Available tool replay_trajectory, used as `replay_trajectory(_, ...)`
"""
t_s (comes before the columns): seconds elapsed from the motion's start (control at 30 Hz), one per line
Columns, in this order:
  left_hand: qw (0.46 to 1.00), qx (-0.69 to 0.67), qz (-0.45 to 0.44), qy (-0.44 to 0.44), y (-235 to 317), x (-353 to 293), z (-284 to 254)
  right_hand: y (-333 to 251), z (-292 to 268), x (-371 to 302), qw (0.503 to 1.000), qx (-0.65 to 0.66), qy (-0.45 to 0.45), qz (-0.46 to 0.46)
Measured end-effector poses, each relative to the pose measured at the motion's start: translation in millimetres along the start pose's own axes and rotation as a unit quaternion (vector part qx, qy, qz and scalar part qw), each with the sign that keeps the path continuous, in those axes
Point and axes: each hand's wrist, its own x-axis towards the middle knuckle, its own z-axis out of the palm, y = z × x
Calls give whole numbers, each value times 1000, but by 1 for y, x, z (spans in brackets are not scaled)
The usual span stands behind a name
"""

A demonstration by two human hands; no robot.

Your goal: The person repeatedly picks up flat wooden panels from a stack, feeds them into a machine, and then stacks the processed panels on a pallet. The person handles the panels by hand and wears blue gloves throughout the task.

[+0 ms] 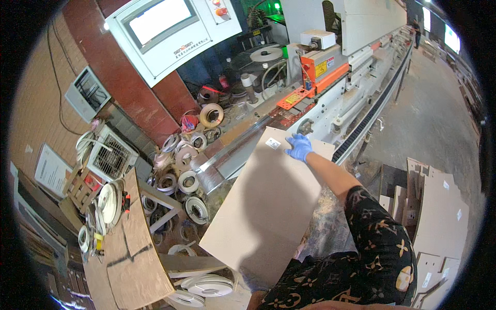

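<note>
The right hand (299, 147), in a blue glove, lies with fingers curled over the far edge of a pale rectangular board (267, 204), gripping it near a small white label (273, 143). The board's far end rests by the infeed rail (235, 150) of a long edge-banding machine (341, 77). The left hand (257, 281) seems to hold the board's near corner, though its grip cannot be made out. Rolls of edge tape (188, 182) lie left of the board
</note>
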Motion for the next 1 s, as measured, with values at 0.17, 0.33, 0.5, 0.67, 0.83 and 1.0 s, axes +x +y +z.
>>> replay_trajectory(0.17, 958, -38, -197, -204, -47, -4, 37, -10, -6, -114, 992, 112, 38, -34)
replay_trajectory(0.33, 889, -15, -319, -328, -113, -6, 90, 55, -24, -231, 978, 157, 130, 37)
replay_trajectory(0.5, 899, 17, -341, -273, -156, -32, 157, 108, -22, -346, 758, 585, 35, 287)
replay_trajectory(0.67, 890, 82, -325, -307, -159, -58, 206, 81, -13, -422, 472, 822, 90, 305)
replay_trajectory(0.83, 769, 298, -188, -533, -149, -46, 207, 36, 19, -417, 489, 747, 143, 426)
replay_trajectory(1.0, 518, 421, 490, -561, -82, 11, 206, 81, 31, -389, 569, 695, 221, 380)
